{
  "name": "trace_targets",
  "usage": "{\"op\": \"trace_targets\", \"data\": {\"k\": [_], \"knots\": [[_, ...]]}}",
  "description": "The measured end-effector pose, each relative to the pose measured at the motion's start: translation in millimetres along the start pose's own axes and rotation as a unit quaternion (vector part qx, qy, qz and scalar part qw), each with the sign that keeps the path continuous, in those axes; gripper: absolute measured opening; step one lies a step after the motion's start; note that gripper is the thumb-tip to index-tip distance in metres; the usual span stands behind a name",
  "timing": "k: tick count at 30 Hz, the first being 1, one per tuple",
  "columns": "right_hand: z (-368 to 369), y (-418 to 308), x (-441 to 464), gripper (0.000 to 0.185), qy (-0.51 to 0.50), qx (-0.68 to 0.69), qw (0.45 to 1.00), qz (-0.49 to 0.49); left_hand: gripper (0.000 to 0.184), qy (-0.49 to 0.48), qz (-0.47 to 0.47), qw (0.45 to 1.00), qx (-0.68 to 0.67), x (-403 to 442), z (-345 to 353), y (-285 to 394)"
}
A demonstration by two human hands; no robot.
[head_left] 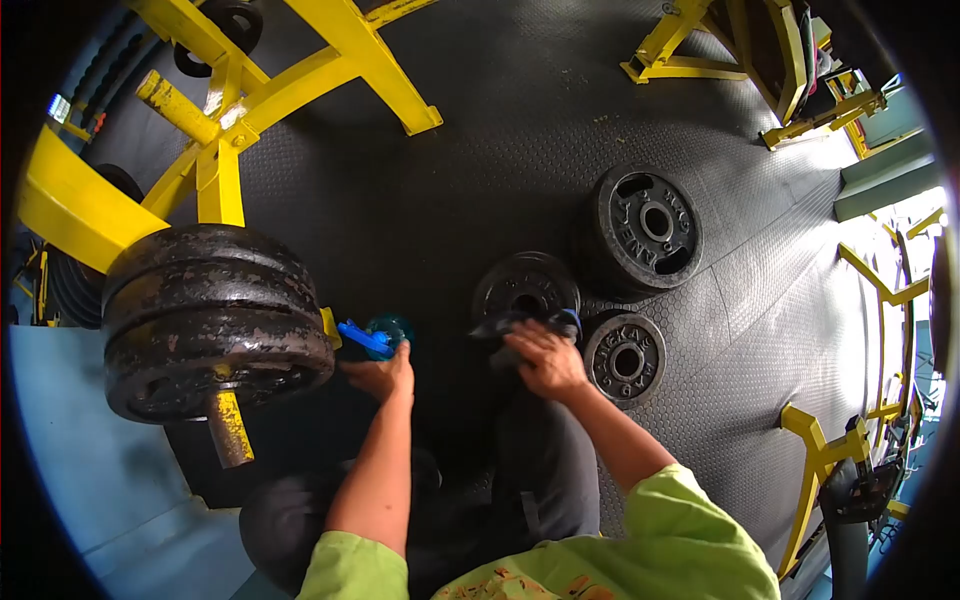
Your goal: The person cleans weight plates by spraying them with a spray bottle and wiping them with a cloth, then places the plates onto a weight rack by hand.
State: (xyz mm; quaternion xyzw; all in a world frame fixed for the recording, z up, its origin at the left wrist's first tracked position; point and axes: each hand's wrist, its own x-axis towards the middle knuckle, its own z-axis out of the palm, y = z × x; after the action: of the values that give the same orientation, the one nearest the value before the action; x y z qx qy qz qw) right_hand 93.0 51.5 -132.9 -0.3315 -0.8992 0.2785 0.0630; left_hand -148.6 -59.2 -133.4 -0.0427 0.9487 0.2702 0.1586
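A yellow rack (219,185) fills the upper left, bearing a stack of worn dark plates (215,325). On the floor right of centre sits a thick black plate (680,220); near centre, a middle plate (512,274); below them, a smaller plate (612,388). The right hand (550,361) is on a dark cloth (497,325) at the middle plate, fingers blurred, grip unclear. The left hand (388,380) has fingers wrapped round a blue-topped bottle (394,330), left of centre. Wiping seems under way; which plates are done doesn't show.

A teal spray bottle (395,330), its top bright blue, is held left of a black weight plate (512,276) partly covered by bunched dark cloth (496,325).
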Motion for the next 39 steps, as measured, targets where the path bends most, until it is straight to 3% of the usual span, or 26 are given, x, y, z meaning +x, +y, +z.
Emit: {"op": "trace_targets", "data": {"k": [1,3,5,7,9,11,15,17,18,19,20,21,22,23,24,25,27,28,29,30,31,32,33,35,37,39], "knots": [[-0.2,16.4,-0.3,0.050,0.056,0.013,0.998,0.022,0.117,-0.009,-0.112,0.994,0.006,-14.4,1.0,10.2],[9.2,39.3,22.4,0.049,0.205,-0.104,0.963,0.142,0.116,-0.054,-0.205,0.977,-0.017,-36.4,3.7,12.0],[20.4,27.3,61.7,0.050,0.252,-0.084,0.936,0.232,0.109,-0.089,-0.199,0.976,-0.022,-75.1,-4.1,38.5],[27.0,4.6,78.0,0.050,0.227,-0.158,0.943,0.184,0.102,-0.131,-0.108,0.985,-0.039,-102.7,-9.7,66.1],[32.8,-11.2,61.3,0.051,0.165,-0.085,0.981,0.057,0.091,-0.186,0.076,0.972,-0.121,-101.1,-3.4,83.8],[41.7,-10.7,28.0,0.051,0.067,0.003,0.998,0.003,0.081,-0.290,0.200,0.928,-0.118,-94.8,-18.2,116.7],[7.3,-0.2,-14.6,0.040,0.003,0.009,0.999,0.045,0.058,-0.229,0.496,0.837,0.037,-71.9,-34.4,153.8],[-10.6,-1.4,-24.2,0.034,-0.016,-0.005,0.996,0.090,0.044,-0.222,0.557,0.796,0.083,-70.8,-38.7,154.6],[-34.5,-16.6,-27.4,0.032,0.024,0.054,0.978,0.201,0.042,-0.233,0.563,0.783,0.127,-68.7,-31.6,149.7],[-48.6,-22.2,-30.5,0.031,0.061,0.115,0.943,0.306,0.041,-0.244,0.565,0.769,0.172,-71.5,-26.1,143.4],[-37.8,-7.6,-40.3,0.029,0.201,0.174,0.923,0.277,0.041,-0.251,0.579,0.742,0.226,-76.4,-18.5,134.1],[-44.0,-7.7,-48.2,0.026,0.243,0.307,0.869,0.303,0.040,-0.258,0.592,0.710,0.282,-84.0,-14.4,127.8],[-42.8,-5.1,-57.7,0.025,0.291,0.498,0.761,0.296,0.049,-0.292,0.586,0.669,0.352,-92.2,-7.7,123.2],[-40.4,-3.7,-67.2,0.024,0.329,0.663,0.615,0.272,0.065,-0.302,0.583,0.636,0.405,-102.2,-0.6,118.2],[-47.5,-14.6,-79.2,0.029,0.346,0.705,0.562,0.260,0.070,-0.308,0.597,0.609,0.422,-105.6,14.4,111.4],[-45.8,-20.2,-90.4,0.029,0.351,0.705,0.555,0.269,0.076,-0.315,0.609,0.582,0.437,-109.1,30.3,103.4],[-36.1,-30.1,-108.0,0.035,0.304,0.832,0.380,0.268,0.079,-0.292,0.637,0.555,0.449,-115.7,54.9,87.3],[-31.8,-35.7,-113.8,0.035,0.308,0.833,0.371,0.273,0.083,-0.261,0.663,0.535,0.454,-116.6,65.2,80.5],[-27.0,-41.7,-117.9,0.038,0.288,0.858,0.327,0.274,0.083,-0.266,0.661,0.529,0.461,-113.8,77.7,71.7],[-22.6,-44.3,-119.1,0.041,0.267,0.881,0.280,0.273,0.087,-0.208,0.689,0.498,0.483,-110.5,86.7,63.8],[-19.7,-42.3,-116.6,0.041,0.266,0.883,0.269,0.278,0.090,-0.148,0.714,0.465,0.502,-105.4,93.2,55.2],[-18.3,-37.9,-111.5,0.042,0.271,0.889,0.264,0.258,0.082,-0.149,0.728,0.487,0.458,-98.1,98.2,47.9],[-17.1,-34.6,-107.0,0.042,0.276,0.895,0.257,0.240,0.082,-0.153,0.725,0.483,0.467,-96.7,96.9,51.3],[-17.2,-28.6,-104.2,0.043,0.258,0.908,0.231,0.236,0.064,-0.196,0.749,0.486,0.405,-96.5,87.2,62.0],[-15.9,-24.1,-101.3,0.042,0.278,0.913,0.208,0.213,0.055,-0.154,0.775,0.458,0.408,-95.2,81.6,70.1],[-17.0,-25.4,-103.8,0.041,0.284,0.910,0.207,0.221,0.054,-0.277,0.703,0.470,0.455,-98.1,67.1,83.6]]}}
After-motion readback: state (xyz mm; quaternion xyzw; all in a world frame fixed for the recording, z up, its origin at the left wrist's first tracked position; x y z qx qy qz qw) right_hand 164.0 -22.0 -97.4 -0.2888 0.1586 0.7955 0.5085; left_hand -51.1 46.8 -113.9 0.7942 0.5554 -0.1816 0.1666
